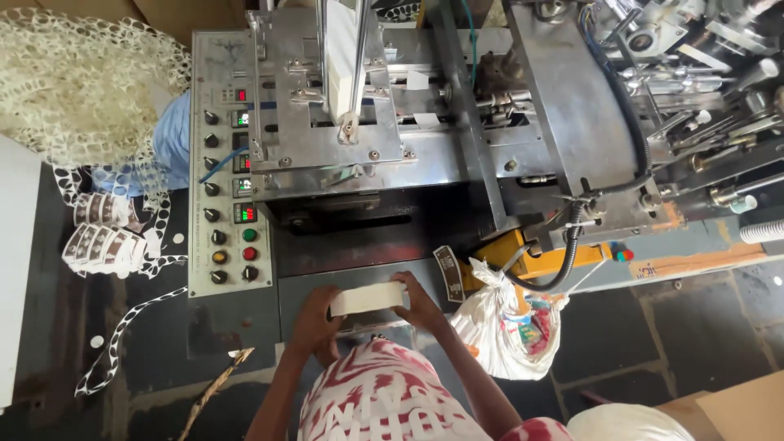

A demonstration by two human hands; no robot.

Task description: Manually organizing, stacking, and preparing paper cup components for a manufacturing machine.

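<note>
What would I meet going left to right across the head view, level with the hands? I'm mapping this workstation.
Perforated paper strip → left hand → white paper stack → right hand → white tied bag.

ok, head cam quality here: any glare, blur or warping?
Head view: glare on the steel plate; edges bend, wide-lens warp; white stack between left hand and right hand is near blown out; the machine's underside is in deep shadow; little motion blur.
</note>
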